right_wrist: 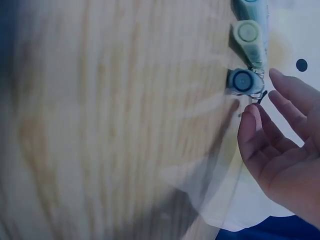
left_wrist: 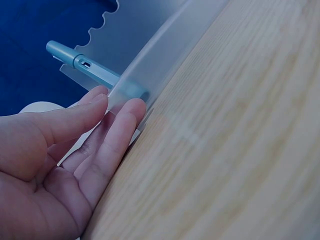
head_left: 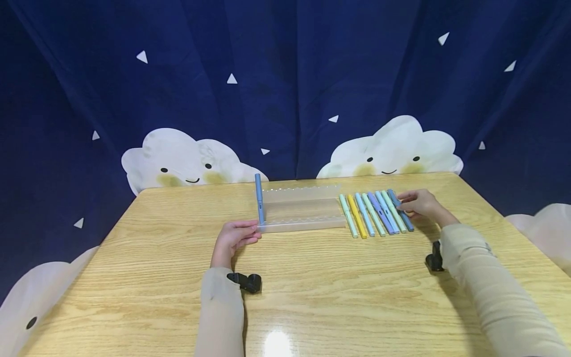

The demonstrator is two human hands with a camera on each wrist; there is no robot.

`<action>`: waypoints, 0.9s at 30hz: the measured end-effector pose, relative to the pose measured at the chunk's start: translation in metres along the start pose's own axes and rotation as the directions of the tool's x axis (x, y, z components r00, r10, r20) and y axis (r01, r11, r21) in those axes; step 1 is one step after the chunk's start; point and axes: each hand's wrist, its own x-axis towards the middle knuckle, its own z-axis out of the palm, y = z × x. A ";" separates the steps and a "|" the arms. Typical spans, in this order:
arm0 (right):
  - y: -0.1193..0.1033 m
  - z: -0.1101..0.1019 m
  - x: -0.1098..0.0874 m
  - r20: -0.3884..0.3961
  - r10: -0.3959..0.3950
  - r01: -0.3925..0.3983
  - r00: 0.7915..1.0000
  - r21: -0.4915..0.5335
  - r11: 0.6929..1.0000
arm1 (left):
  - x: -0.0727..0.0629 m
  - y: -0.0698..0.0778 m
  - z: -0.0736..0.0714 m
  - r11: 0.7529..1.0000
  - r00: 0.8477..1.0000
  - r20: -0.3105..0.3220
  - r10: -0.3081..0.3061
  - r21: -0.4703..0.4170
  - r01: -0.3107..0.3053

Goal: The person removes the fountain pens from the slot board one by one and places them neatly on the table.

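My left hand (head_left: 234, 238) pinches the left front corner of a clear plastic pen rack (head_left: 303, 224) with scalloped edges. A blue pen (head_left: 259, 198) lies across the rack's left end, just beyond those fingertips; the left wrist view shows its cap (left_wrist: 62, 52) over the notched edge. To the right of the rack, several pens lie side by side on the table. My right hand (head_left: 421, 204) is at the right end of this row, beside a dark blue pen (head_left: 407, 221). In the right wrist view its thumb and fingers are spread apart close to that pen (right_wrist: 244, 81).
The row also holds a yellow pen (head_left: 357, 216), a purple pen (head_left: 380, 213) and several pale green and light blue ones. Everything rests on a wooden table (head_left: 330, 292). A dark blue curtain (head_left: 267, 99) with white clouds hangs behind its far edge.
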 end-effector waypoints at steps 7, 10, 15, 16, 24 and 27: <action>-0.009 -0.002 0.001 -0.069 -0.027 0.026 0.997 -0.021 0.999 | 0.002 -0.001 -0.001 1.000 1.000 0.003 0.004 -0.002 -0.004; -0.015 0.000 0.000 -0.092 -0.033 0.034 0.995 0.005 0.999 | 0.002 -0.001 -0.001 1.000 1.000 0.000 0.002 -0.001 -0.002; -0.027 0.005 -0.003 -0.154 -0.053 0.061 0.987 0.048 0.997 | 0.002 -0.001 -0.001 1.000 1.000 -0.009 -0.005 -0.006 0.005; -0.029 0.007 -0.004 -0.164 -0.060 0.071 0.985 0.058 0.996 | 0.002 -0.001 -0.001 1.000 1.000 -0.010 -0.006 -0.007 0.006; -0.045 0.016 -0.009 -0.177 -0.105 0.131 0.979 0.144 0.981 | 0.002 -0.002 -0.001 1.000 1.000 -0.007 -0.006 -0.013 0.006; -0.049 0.020 -0.008 -0.166 -0.123 0.151 0.978 0.170 0.974 | 0.002 -0.001 -0.001 1.000 1.000 -0.004 -0.002 -0.012 0.002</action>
